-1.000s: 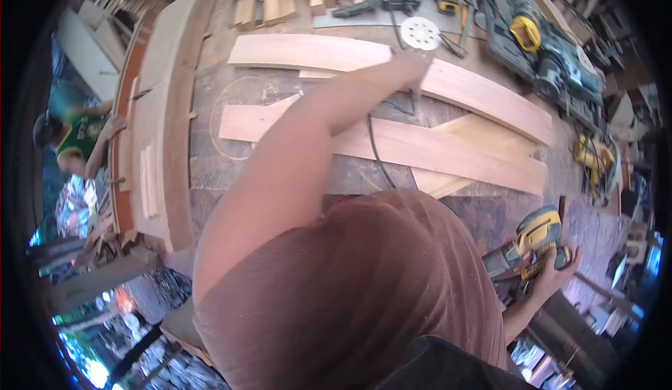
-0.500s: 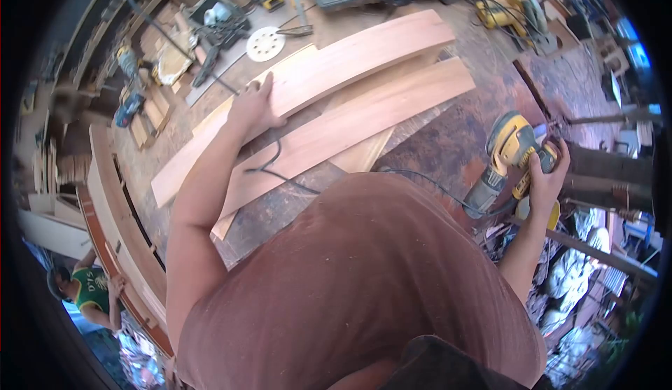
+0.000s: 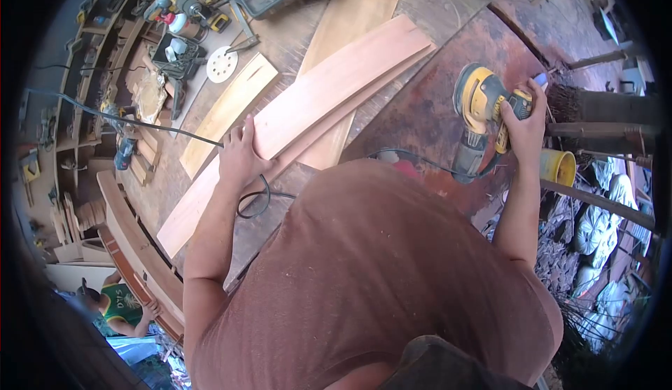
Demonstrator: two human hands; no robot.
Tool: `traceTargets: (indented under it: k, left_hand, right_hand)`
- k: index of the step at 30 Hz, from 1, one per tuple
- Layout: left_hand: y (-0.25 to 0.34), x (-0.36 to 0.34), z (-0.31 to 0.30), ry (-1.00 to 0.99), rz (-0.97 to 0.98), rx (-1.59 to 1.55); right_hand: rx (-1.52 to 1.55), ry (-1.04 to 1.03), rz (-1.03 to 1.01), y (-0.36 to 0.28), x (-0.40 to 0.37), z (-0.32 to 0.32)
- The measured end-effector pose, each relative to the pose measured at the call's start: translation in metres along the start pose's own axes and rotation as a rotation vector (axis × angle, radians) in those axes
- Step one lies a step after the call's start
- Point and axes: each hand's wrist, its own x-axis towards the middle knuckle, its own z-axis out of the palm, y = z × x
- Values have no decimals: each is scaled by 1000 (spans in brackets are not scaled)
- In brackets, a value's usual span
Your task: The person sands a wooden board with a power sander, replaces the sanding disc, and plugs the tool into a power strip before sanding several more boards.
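Note:
A long, slightly curved wooden board (image 3: 336, 75) lies slanting across the workbench, on top of a second board (image 3: 297, 153) whose edge shows beneath it. My left hand (image 3: 241, 157) grips the upper board across its width, fingers at the far edge and thumb toward the near edge. A dark cord (image 3: 150, 122) runs up to this hand and loops (image 3: 260, 206) just below it. On the right, my right hand (image 3: 523, 122) is closed around the body of a yellow and black orbital sander (image 3: 477, 103), held with its round pad turned away to the left.
A short pale board (image 3: 231, 113), a wide plank (image 3: 350, 22) and a perforated sanding disc (image 3: 222, 64) lie on the workbench (image 3: 413, 120). Power tools, including a drill (image 3: 189, 1), crowd the back. A yellow bucket (image 3: 558, 168) stands right; another person (image 3: 126, 302) is at lower left.
The upper board has come nearer and now covers most of the second board, my left hand moving with it. The sander remains in my right hand. The view has shifted.

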Motion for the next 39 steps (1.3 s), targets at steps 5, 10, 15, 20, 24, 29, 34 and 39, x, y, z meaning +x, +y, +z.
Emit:
traceTargets:
  k: [5, 10, 15, 20, 24, 29, 34, 39]
  left_hand:
    - [24, -3, -4, -10, -17, -31]
    - [38, -9, 15, -14, -15, -67]
    - [42, -14, 29, -11, -29, -51]
    - [39, -14, 34, 4, -34, -90]
    - [24, -29, 33, 41, -6, -101]
    - [-8, -69, 34, -101, -297, -42]
    - [-61, -114, 61, -89, -475, -12]
    - [-84, -148, 67, -89, -584, 56]
  right_hand:
    - [8, -29, 43, 1, 13, -2]
    - [-11, -210, 46, -10, 46, 7]
    - [-85, -240, -173, -32, 96, 34]
    - [-201, -437, -325, -71, 146, 76]
    - [-332, -574, -362, -88, 170, 119]
    - [-371, -758, -510, -82, 185, 164]
    - [-390, -776, -592, -111, 174, 171]
    - [-365, -832, -681, -157, 126, 186]
